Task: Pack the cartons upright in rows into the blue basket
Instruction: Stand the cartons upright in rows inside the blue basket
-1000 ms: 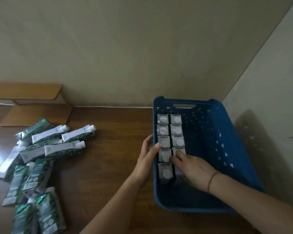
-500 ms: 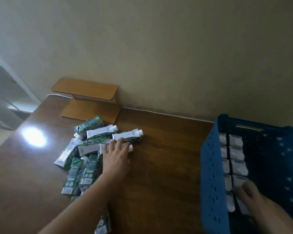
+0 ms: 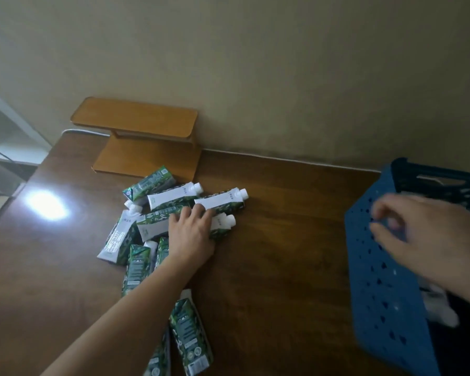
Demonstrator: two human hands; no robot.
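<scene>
Several green-and-white cartons lie flat in a loose pile (image 3: 158, 229) on the left half of the brown table. My left hand (image 3: 192, 236) lies over one carton (image 3: 152, 229) in the middle of that pile, fingers curled onto its far side. The blue basket (image 3: 377, 272) stands at the right edge of the view; white carton tops (image 3: 437, 302) show blurred inside it. My right hand (image 3: 418, 240) hovers above the basket's left wall, blurred, fingers apart and holding nothing.
A wooden two-level stand (image 3: 139, 139) sits against the beige wall behind the pile. A bright light reflection (image 3: 48, 206) marks the table near its left edge. Bare table top (image 3: 291, 240) lies between the pile and the basket. More cartons (image 3: 190, 340) lie beside my left forearm.
The view has swung left. My left hand left the basket rim and now rests on a carton in the pile. My right hand rose out of the basket and hangs over its left wall.
</scene>
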